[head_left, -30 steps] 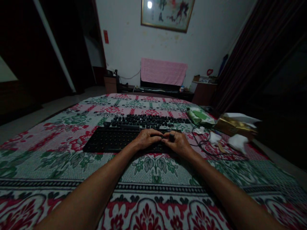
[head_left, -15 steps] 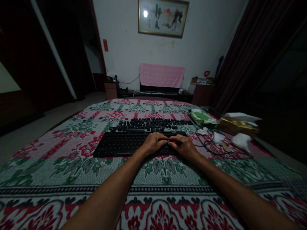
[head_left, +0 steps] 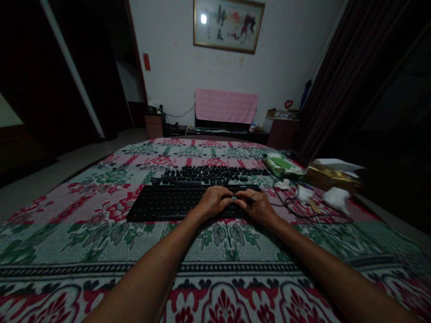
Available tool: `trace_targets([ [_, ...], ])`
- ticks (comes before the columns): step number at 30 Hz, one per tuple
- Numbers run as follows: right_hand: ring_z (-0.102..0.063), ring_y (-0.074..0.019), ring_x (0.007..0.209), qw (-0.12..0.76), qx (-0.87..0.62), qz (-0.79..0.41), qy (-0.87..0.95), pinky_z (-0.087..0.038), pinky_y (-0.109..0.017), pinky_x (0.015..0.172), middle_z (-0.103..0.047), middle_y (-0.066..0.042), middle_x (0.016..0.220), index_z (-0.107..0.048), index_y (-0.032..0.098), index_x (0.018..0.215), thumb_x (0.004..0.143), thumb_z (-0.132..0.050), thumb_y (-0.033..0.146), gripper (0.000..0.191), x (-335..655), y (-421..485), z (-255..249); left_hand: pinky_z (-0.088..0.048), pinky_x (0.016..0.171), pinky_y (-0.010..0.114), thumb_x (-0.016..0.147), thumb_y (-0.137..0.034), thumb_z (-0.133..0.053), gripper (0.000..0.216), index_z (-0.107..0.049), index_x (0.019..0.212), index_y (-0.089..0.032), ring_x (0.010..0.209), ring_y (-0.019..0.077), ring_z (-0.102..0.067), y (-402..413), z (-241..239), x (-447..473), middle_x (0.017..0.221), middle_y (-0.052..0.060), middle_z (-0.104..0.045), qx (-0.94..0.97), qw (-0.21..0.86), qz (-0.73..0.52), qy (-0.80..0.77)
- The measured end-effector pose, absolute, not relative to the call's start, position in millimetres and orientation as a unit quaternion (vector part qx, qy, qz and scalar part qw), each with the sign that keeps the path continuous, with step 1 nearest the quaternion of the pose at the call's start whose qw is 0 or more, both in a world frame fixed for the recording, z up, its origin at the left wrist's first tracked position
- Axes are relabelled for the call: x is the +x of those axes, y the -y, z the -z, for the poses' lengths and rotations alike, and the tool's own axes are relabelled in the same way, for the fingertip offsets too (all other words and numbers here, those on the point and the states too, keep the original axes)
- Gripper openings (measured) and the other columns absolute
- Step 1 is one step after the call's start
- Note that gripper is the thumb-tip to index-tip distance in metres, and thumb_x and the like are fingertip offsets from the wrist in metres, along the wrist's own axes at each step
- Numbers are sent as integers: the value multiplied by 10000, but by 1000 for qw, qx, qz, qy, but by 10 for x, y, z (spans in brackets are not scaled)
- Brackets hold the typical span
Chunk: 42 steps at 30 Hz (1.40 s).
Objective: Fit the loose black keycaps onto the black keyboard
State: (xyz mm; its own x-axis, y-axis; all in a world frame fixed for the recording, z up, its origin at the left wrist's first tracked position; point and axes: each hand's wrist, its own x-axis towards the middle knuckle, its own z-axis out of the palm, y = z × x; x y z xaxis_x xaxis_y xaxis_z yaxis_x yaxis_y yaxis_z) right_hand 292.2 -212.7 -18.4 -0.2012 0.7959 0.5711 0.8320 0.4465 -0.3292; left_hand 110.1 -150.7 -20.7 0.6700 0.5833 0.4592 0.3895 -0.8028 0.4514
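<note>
A black keyboard base (head_left: 161, 203) with its keycaps off lies on the flowered bedspread (head_left: 215, 251). Behind it a pile of loose black keycaps (head_left: 212, 174) lies in a row. My left hand (head_left: 213, 202) rests on the right part of the base with its fingers curled and pinched toward the middle. My right hand (head_left: 256, 207) sits beside it, fingers closed on a small dark tool or keycap that I cannot make out. The fingertips of both hands meet over the base.
A black cable (head_left: 289, 204) loops to the right of the keyboard. A green packet (head_left: 281, 164), a gold box (head_left: 332, 177) and white tissues (head_left: 336, 197) lie at the bed's right edge. A pink cloth (head_left: 226, 105) covers furniture by the far wall.
Both hands have stayed on the right part of the keyboard base. The small dark piece held upright in my right hand a second ago is now down between the fingertips.
</note>
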Motion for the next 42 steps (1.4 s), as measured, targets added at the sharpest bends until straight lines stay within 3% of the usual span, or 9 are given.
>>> trace_targets([
  [15, -588, -138, 637, 350, -531, 6, 772, -452, -249, 614, -658, -39, 746, -663, 179, 866, 780, -595, 335, 190, 2932, 2128, 208, -423, 926, 300, 806, -277, -527, 256, -680, 997, -201, 1003, 183, -580, 1518, 195, 1105, 1038, 40, -671, 906, 143, -285, -279],
  [24, -603, -153, 606, 394, -598, 9, 697, -450, -250, 570, -676, -38, 690, -692, 162, 876, 737, -611, 376, 267, 3224, 1826, -138, -410, 950, 331, 797, -299, -542, 287, -663, 1036, -194, 1057, 196, -559, 1514, 202, 1108, 1099, 53, -651, 903, 155, -272, -295],
  [32, -576, -129, 537, 267, -652, -33, 709, -400, -212, 502, -640, 7, 570, -725, 171, 825, 702, -641, 308, 203, 3217, 1304, -133, -406, 960, 346, 786, -282, -558, 262, -669, 1009, -200, 1065, 195, -557, 1494, 242, 1117, 1100, 52, -651, 902, 154, -283, -286],
  [42, -621, -132, 605, 230, -655, -70, 716, -440, -198, 531, -704, 9, 663, -738, 193, 821, 661, -695, 277, 186, 3296, 1043, 19, -404, 962, 331, 786, -292, -557, 263, -673, 1004, -200, 1068, 193, -554, 1480, 264, 1126, 1087, 46, -657, 904, 147, -288, -281],
])
